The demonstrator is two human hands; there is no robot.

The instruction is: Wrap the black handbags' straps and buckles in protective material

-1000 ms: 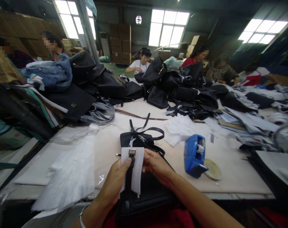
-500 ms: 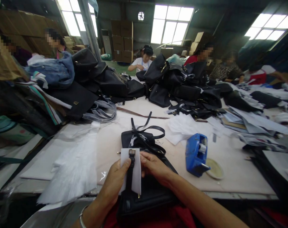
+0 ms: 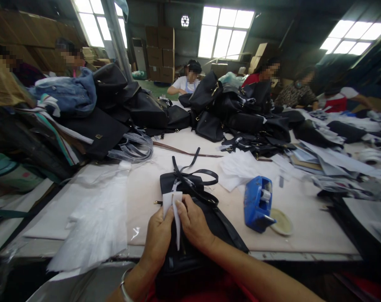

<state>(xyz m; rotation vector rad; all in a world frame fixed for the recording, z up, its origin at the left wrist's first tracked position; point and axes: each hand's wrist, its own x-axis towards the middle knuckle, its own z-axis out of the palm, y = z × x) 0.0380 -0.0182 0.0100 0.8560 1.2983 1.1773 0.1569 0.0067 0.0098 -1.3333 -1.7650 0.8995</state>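
A black bag (image 3: 222, 235) lies at the table's front edge, its thin black straps (image 3: 206, 176) looped on top. Above it, a small white wrapping sheet (image 3: 168, 200) is folded lengthwise, its material unclear. My left hand (image 3: 159, 235) pinches the sheet's left side between thumb and fingers. On the other side, my right hand (image 3: 193, 220) presses the folded-over edge with its thumb. The buckled strap is now hidden by the sheet and hands. A small gold-tipped zip pull (image 3: 158, 202) sticks out left of the sheet.
To the right stand a blue tape dispenser (image 3: 256, 205) and a round yellowish dish (image 3: 283, 222). White sheets lie in a stack (image 3: 96, 222) at left and a pile (image 3: 237, 167) beyond the bag. Black bags (image 3: 209, 126) heap across the back; several people work behind them.
The white sheet, flat behind the buckled strap before, is now folded over it, covering the buckle. My right hand has moved slightly left, onto the fold.
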